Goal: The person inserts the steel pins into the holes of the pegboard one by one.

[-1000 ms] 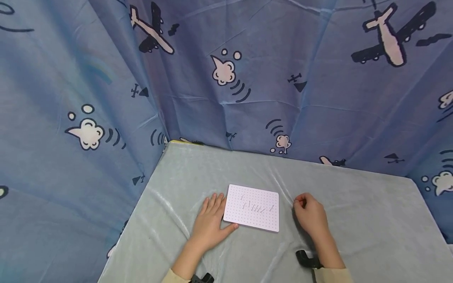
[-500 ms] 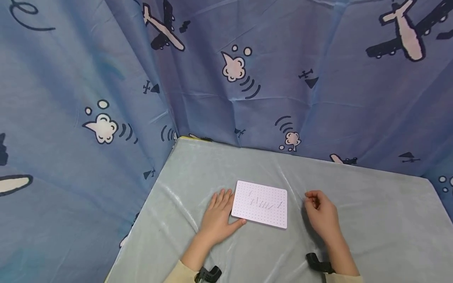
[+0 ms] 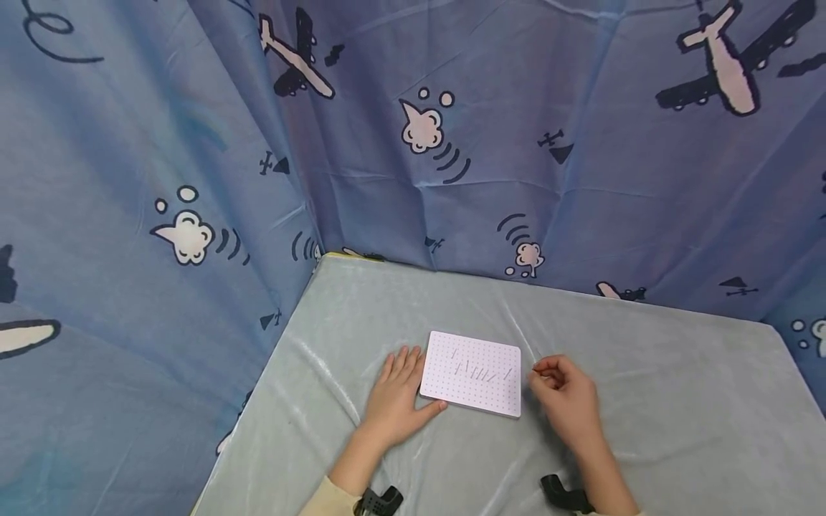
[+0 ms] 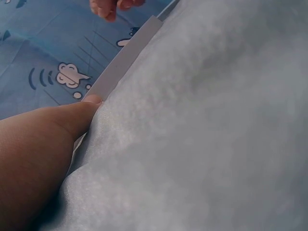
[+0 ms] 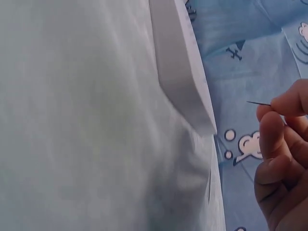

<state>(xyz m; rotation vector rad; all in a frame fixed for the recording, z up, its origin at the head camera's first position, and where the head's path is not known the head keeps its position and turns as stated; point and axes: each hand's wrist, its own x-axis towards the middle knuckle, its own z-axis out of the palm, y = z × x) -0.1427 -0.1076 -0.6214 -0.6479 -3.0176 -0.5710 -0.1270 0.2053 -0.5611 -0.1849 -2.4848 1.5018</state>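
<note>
A white board [image 3: 471, 395] with a grid of dots lies on the cloth, and several thin dark needles [image 3: 508, 374] stand in its middle. My left hand [image 3: 395, 401] lies flat, its straight fingers along the board's left side. In the left wrist view the thumb [image 4: 91, 100] touches the board's side wall [image 4: 127, 60]. Just off the right edge, my right hand [image 3: 571, 401] pinches another needle between thumb and forefinger. The right wrist view shows this needle [image 5: 257, 103] jutting out from the fingertips, level with the board's corner [image 5: 175, 53].
A pale grey, wrinkled cloth [image 3: 361, 301] covers the table. Blue printed curtains [image 3: 361, 179] rise behind it and on the left. Black wrist mounts [image 3: 564, 494] sit on both forearms near the cuffs.
My right hand has moved left, closer to the board's right edge, still pinching the needle. My left hand stays in place at the board. The head view has shifted a little.
</note>
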